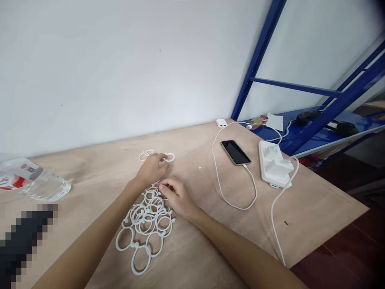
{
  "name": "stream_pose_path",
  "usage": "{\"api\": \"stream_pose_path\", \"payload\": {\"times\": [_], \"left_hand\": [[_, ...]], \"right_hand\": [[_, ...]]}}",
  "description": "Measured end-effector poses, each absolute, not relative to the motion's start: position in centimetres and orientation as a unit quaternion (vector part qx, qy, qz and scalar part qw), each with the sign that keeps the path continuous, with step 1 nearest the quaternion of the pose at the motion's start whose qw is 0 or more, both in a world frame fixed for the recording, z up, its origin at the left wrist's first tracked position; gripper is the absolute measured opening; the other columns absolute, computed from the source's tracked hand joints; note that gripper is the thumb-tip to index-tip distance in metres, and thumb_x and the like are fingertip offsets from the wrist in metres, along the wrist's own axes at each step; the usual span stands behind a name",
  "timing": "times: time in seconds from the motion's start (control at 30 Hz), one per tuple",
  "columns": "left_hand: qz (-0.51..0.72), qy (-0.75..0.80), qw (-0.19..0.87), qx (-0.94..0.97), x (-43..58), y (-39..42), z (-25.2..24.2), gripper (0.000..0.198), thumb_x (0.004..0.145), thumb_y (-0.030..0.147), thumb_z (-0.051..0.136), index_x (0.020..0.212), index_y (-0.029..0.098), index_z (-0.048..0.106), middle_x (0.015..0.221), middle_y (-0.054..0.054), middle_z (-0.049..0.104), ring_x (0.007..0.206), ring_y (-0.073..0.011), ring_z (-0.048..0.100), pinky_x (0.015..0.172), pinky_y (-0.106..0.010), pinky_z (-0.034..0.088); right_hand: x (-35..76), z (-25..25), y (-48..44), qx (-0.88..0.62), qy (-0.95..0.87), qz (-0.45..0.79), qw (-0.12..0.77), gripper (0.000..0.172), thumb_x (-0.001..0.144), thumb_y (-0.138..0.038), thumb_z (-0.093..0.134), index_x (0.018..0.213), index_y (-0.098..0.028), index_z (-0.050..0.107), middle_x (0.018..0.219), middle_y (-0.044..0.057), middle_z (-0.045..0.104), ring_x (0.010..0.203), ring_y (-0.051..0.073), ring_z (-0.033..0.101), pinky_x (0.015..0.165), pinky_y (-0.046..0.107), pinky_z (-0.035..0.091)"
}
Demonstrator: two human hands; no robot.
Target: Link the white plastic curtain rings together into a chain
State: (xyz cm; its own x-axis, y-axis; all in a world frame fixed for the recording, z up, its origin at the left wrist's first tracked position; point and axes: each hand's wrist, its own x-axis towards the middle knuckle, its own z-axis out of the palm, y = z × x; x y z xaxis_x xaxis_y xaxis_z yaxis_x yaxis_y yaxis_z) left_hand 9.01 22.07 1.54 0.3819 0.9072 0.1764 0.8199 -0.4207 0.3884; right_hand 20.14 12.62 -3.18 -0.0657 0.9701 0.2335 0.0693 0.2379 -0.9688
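Since those white plastic rings (146,224) look light, springy and tangle-prone, I'd pinch one hoop. They're piled mid-tabletop (210,257). Right hand (177,197) fingertips pinch the pile's top; left hand (152,168) curls over a few loose rings (170,157) just beyond.

Wooden tabletop (210,249) against a white wall. Left hand (152,168) on loose white plastic rings (170,157) near the wall; right hand (177,196) fingertips on a linked cluster of white rings (144,228). Black smartphone (236,152), face up, on a white charging cable (221,188). White power strip (272,168) beside it. Clear plastic bottle (36,182) lying at left. Blue metal shelving (315,112) at right.
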Motion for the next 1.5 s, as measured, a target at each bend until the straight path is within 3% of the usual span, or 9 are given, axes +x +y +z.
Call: {"api": "stream_pose_path", "payload": {"times": [0.17, 0.3, 0.43, 0.7, 0.9, 1.07, 1.33, 1.5], "left_hand": [[0.146, 0.552, 0.079, 0.817, 12.0, 25.0, -0.1, 0.033, 0.078, 0.038, 0.056, 0.096, 0.013, 0.069, 0.094, -0.016, 0.068, 0.095, -0.0302, 0.062, 0.083, -0.038, 0.046], [0.135, 0.545, 0.069, 0.824, 11.9, 25.5, -0.9, 0.020, 0.080, 0.025, 0.051, 0.079, 0.016, 0.068, 0.085, -0.014, 0.069, 0.088, -0.0275, 0.062, 0.079, -0.036, 0.046], [0.154, 0.511, 0.074, 0.843, 10.5, 24.6, -0.9, 0.018, 0.078, 0.018, 0.048, 0.070, 0.018, 0.064, 0.078, -0.011, 0.066, 0.084, -0.0248, 0.061, 0.077, -0.034, 0.045], [0.270, 0.470, 0.107, 0.833, 5.7, 17.3, 1.1, 0.024, 0.090, 0.035, 0.043, 0.092, 0.018, 0.061, 0.073, -0.002, 0.058, 0.069, -0.0161, 0.053, 0.066, -0.027, 0.044], [0.340, 0.385, 0.144, 0.846, 4.1, 12.2, 1.6, 0.014, 0.092, 0.023, 0.048, 0.093, 0.020, 0.061, 0.078, -0.002, 0.057, 0.076, -0.0158, 0.052, 0.070, -0.028, 0.043], [0.350, 0.332, 0.131, 0.866, 4.1, 11.0, 0.9, 0.020, 0.092, 0.014, 0.048, 0.103, 0.021, 0.062, 0.082, -0.004, 0.057, 0.079, -0.0163, 0.050, 0.070, -0.029, 0.044], [0.355, 0.347, 0.097, 0.863, 4.1, 10.1, 0.6, 0.017, 0.090, 0.012, 0.050, 0.100, 0.018, 0.063, 0.082, -0.005, 0.055, 0.080, -0.0169, 0.049, 0.070, -0.031, 0.044], [0.366, 0.406, 0.102, 0.831, 4.1, 9.6, 0.5, 0.017, 0.087, 0.020, 0.057, 0.102, 0.021, 0.065, 0.099, -0.007, 0.052, 0.091, -0.0192, 0.051, 0.075, -0.033, 0.046]], "right_hand": [[20.2, -3.2, 12.7, -0.449, -0.594, 0.412, 0.525, 0.011, 0.082, -0.024, 0.060, 0.082, -0.019, 0.070, 0.079, 0.002, 0.065, 0.076, 0.015, 0.057, 0.067, 0.025, 0.043], [20.1, -2.9, 12.6, -0.446, -0.587, 0.417, 0.532, 0.009, 0.081, -0.022, 0.061, 0.080, -0.020, 0.070, 0.079, 0.002, 0.066, 0.073, 0.015, 0.056, 0.066, 0.025, 0.043], [20.1, -2.8, 12.6, -0.445, -0.567, 0.438, 0.537, 0.010, 0.080, -0.023, 0.060, 0.080, -0.019, 0.070, 0.079, 0.002, 0.066, 0.073, 0.014, 0.057, 0.066, 0.025, 0.043], [20.3, -3.5, 13.3, -0.430, -0.436, 0.516, 0.599, 0.022, 0.081, -0.037, 0.058, 0.078, -0.017, 0.067, 0.073, 0.001, 0.065, 0.070, 0.014, 0.057, 0.067, 0.025, 0.043], [21.0, -2.9, 13.5, -0.322, -0.412, 0.622, 0.582, 0.032, 0.078, -0.044, 0.064, 0.095, -0.018, 0.071, 0.082, 0.003, 0.068, 0.076, 0.015, 0.056, 0.067, 0.025, 0.040], [21.6, -2.1, 13.6, -0.264, -0.372, 0.708, 0.540, 0.029, 0.072, -0.039, 0.074, 0.091, -0.018, 0.075, 0.078, 0.002, 0.070, 0.079, 0.016, 0.059, 0.081, 0.030, 0.043], [21.5, -2.3, 13.4, -0.220, -0.333, 0.782, 0.478, 0.021, 0.074, -0.033, 0.076, 0.089, -0.017, 0.074, 0.078, 0.002, 0.071, 0.074, 0.015, 0.061, 0.074, 0.028, 0.045], [21.3, -2.3, 13.4, -0.231, -0.328, 0.777, 0.485, 0.020, 0.073, -0.032, 0.076, 0.087, -0.018, 0.074, 0.083, 0.002, 0.073, 0.076, 0.014, 0.063, 0.075, 0.028, 0.046]]}}
